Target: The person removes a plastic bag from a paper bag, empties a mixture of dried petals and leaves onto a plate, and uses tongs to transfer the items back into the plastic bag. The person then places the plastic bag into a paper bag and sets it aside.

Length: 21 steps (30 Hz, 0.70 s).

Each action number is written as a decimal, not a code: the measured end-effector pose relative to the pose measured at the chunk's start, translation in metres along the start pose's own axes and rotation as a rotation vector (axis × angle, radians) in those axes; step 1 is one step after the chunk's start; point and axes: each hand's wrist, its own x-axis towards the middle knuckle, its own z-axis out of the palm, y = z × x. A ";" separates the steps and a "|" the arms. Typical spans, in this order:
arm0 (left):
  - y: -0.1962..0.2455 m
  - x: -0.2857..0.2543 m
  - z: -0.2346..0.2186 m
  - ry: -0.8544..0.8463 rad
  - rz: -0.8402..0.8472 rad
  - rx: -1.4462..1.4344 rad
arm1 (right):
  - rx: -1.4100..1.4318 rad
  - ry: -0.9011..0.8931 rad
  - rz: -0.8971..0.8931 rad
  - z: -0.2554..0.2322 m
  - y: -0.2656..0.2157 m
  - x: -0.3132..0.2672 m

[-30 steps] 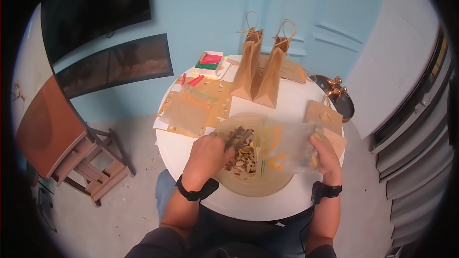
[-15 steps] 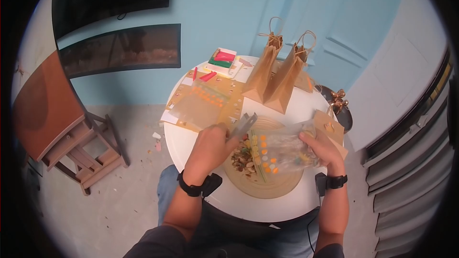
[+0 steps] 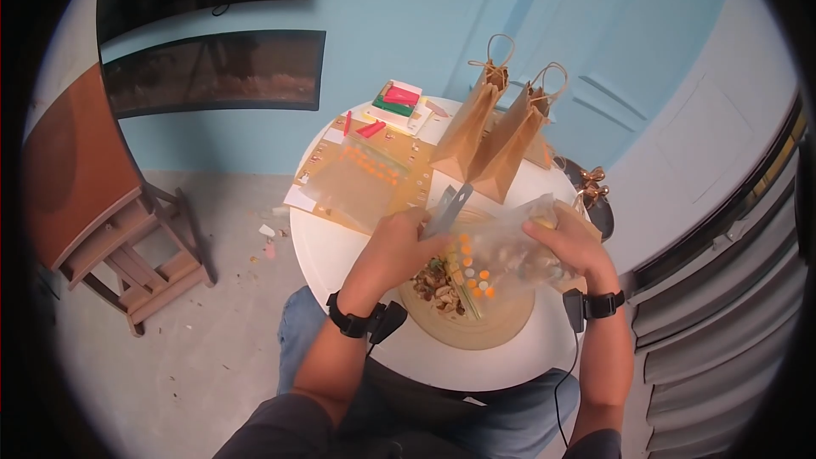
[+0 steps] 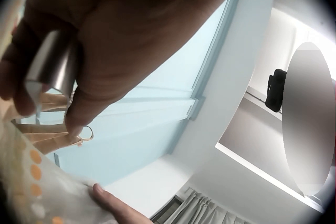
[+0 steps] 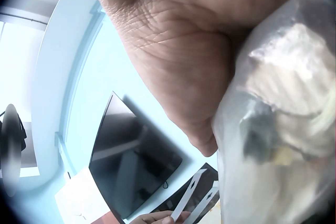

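My left hand (image 3: 398, 245) grips metal tongs (image 3: 449, 209) over the left side of a wide pale bowl (image 3: 501, 330). The two arms of the tongs (image 5: 189, 195) stand apart in the right wrist view and hold nothing. In the bowl lies a loose mix of dried pieces (image 3: 442, 291), brown, cream and green. My right hand (image 3: 571, 242) pinches a clear zip bag (image 3: 514, 242) with orange dots, thumb on its near face. The bag lies tilted over the bowl, its zip edge towards the tongs. Pale and dark pieces (image 5: 294, 92) show through its plastic.
Two brown paper bags (image 3: 472, 132) stand upright behind the bowl on a round white table (image 3: 319, 259). Another dotted zip bag (image 3: 353, 187) lies on a brown board (image 3: 415, 172) at the left. Beyond it sits a small box (image 3: 398, 100) with red and green things. A wooden stool (image 3: 153, 246) stands left.
My left hand has raised the tongs out of the mix, and they now point up and away. The bag in my right hand has tipped, its zip edge lower. The head view has shifted.
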 end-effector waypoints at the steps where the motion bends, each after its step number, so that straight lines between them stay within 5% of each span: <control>1: 0.000 0.000 0.001 0.017 0.008 -0.021 | -0.055 0.005 0.012 -0.002 -0.006 0.001; 21: 0.002 -0.005 -0.001 0.050 0.069 -0.036 | -0.336 0.079 0.006 -0.032 -0.071 -0.005</control>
